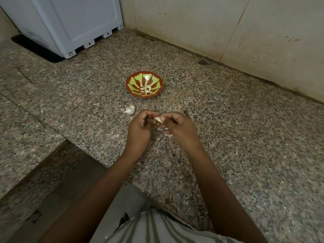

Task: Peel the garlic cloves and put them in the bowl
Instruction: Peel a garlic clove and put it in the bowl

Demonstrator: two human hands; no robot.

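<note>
Both hands pinch one clove [158,119] above the counter [245,137]: left hand [140,127], right hand [177,127]. It looks pale, partly skinned (bits blurred). Peeled cloves lie in the bowl [133,81].

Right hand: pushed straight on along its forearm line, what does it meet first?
Probably the bowl: past the garlic clove that the right hand pinches with the left hand, only counter lies before its near rim. Depth is uncertain.
</note>
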